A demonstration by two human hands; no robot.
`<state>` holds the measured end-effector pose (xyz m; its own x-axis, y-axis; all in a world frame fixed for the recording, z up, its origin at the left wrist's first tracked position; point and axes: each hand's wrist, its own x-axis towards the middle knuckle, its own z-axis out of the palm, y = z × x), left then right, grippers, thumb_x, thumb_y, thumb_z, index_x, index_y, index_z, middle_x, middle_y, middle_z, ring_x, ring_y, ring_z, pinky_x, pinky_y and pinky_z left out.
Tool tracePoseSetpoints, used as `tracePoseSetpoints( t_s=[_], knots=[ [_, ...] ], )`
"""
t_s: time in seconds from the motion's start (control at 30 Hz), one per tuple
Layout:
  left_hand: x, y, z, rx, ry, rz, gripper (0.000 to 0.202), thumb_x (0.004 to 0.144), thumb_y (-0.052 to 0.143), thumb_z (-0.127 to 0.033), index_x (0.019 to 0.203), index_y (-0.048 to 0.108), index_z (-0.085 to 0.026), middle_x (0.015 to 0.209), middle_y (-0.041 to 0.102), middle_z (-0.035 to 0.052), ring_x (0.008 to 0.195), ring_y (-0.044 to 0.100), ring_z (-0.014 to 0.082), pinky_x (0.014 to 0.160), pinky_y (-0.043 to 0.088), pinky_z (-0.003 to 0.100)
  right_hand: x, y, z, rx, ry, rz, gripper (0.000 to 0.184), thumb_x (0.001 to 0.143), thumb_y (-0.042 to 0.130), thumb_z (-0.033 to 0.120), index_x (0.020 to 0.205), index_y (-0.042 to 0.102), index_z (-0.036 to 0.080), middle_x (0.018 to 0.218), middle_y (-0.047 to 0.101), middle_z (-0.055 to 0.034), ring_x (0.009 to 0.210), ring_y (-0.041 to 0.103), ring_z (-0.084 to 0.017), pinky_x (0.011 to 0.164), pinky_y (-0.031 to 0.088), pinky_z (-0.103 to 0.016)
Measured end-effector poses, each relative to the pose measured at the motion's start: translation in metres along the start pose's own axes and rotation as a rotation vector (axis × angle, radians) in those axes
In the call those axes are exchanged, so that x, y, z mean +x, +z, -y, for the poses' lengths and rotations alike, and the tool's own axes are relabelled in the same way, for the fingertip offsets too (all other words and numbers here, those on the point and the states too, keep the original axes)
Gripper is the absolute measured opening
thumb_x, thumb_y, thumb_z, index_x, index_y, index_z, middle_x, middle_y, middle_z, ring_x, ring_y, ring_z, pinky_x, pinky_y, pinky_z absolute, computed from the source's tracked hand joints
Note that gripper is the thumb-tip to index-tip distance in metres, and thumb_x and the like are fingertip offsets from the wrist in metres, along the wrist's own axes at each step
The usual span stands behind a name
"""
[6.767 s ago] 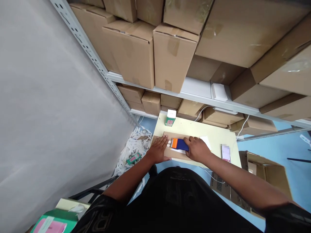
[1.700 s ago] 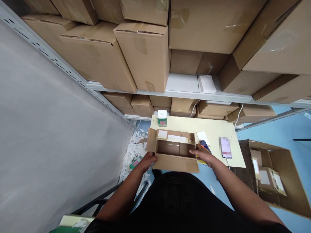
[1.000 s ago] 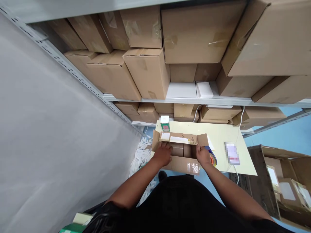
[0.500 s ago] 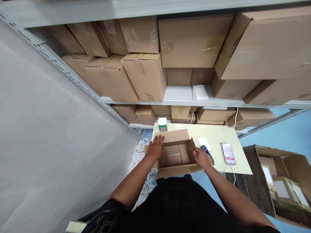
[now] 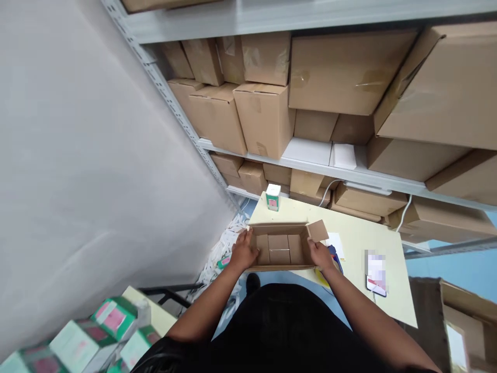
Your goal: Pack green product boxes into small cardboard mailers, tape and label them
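An open cardboard box (image 5: pixel 280 249) stands at the near edge of a pale yellow table (image 5: pixel 361 248), its inside empty and taped along the bottom. My left hand (image 5: pixel 244 250) grips the box's left wall, fingers curled over the rim. My right hand (image 5: pixel 320 254) grips the right wall, just below a small flap (image 5: pixel 318 230) that sticks up. A blue and orange tape dispenser (image 5: pixel 336 257) lies partly hidden right behind my right hand.
A small green and white carton (image 5: pixel 273 197) stands at the table's far left corner. A phone (image 5: pixel 375 271) lies on the right with a cable. Shelves of brown cartons (image 5: pixel 264 116) rise behind. Paper strips (image 5: pixel 223 247) litter the floor at left. Green cartons (image 5: pixel 112 321) sit at bottom left.
The flat box has been turned over and opened up. In the last half second my left hand went from the far flap to the left wall, and my head turned left.
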<state>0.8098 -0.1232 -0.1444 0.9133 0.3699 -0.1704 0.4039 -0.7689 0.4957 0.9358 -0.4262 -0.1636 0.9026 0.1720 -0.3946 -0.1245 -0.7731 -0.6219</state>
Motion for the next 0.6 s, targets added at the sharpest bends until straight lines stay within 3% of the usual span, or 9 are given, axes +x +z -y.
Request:
tracePoseSetpoints(
  t_s=[0.13, 0.27, 0.43, 0.53, 0.6],
  knots=[
    [-0.019, 0.013, -0.011, -0.178, 0.000, -0.012, 0.080, 0.073, 0.065, -0.010, 0.150, 0.045, -0.014, 0.157, 0.046, 0.0184, 0.150, 0.040, 0.0297, 0.124, 0.032, 0.045, 0.010, -0.014, 0.000, -0.105, -0.051, 0.149, 0.062, 0.100, 0.032, 0.060, 0.089, 0.074, 0.016, 0.100, 0.076, -0.0211, 0.105, 0.071, -0.034, 0.089, 0.049, -0.041],
    [-0.049, -0.003, -0.025, -0.205, -0.030, -0.044, 0.090, 0.069, 0.061, -0.006, 0.156, 0.039, -0.012, 0.160, 0.041, 0.0190, 0.148, 0.042, 0.0308, 0.123, 0.035, 0.043, 0.012, -0.027, 0.006, -0.171, -0.093, 0.208, 0.046, 0.097, 0.043, 0.050, 0.094, 0.074, 0.016, 0.106, 0.076, -0.0208, 0.106, 0.070, -0.034, 0.088, 0.049, -0.040],
    [-0.124, -0.042, -0.030, -0.141, -0.144, -0.148, 0.095, 0.077, 0.061, -0.013, 0.164, 0.024, -0.025, 0.161, 0.039, 0.0121, 0.141, 0.049, 0.0307, 0.117, 0.041, 0.042, -0.003, -0.023, 0.030, -0.221, -0.176, 0.310, 0.043, 0.093, 0.047, 0.045, 0.092, 0.076, 0.013, 0.107, 0.077, -0.0227, 0.109, 0.071, -0.034, 0.085, 0.051, -0.037],
    [-0.177, -0.059, -0.028, -0.106, -0.236, -0.207, 0.102, 0.078, 0.058, -0.012, 0.167, 0.011, -0.027, 0.163, 0.035, 0.0108, 0.141, 0.049, 0.0301, 0.114, 0.043, 0.041, -0.020, -0.007, 0.050, -0.212, -0.171, 0.397, 0.044, 0.089, 0.053, 0.049, 0.096, 0.078, 0.013, 0.106, 0.078, -0.0226, 0.109, 0.072, -0.034, 0.082, 0.054, -0.036],
    [-0.212, -0.063, -0.025, -0.117, -0.307, -0.220, 0.105, 0.077, 0.057, -0.010, 0.167, 0.005, -0.028, 0.163, 0.032, 0.0112, 0.138, 0.051, 0.0296, 0.112, 0.045, 0.039, -0.035, 0.008, 0.063, -0.158, -0.207, 0.436, 0.051, 0.087, 0.057, 0.056, 0.106, 0.078, 0.014, 0.113, 0.077, -0.0212, 0.115, 0.070, -0.036, 0.088, 0.055, -0.039]
  ],
)
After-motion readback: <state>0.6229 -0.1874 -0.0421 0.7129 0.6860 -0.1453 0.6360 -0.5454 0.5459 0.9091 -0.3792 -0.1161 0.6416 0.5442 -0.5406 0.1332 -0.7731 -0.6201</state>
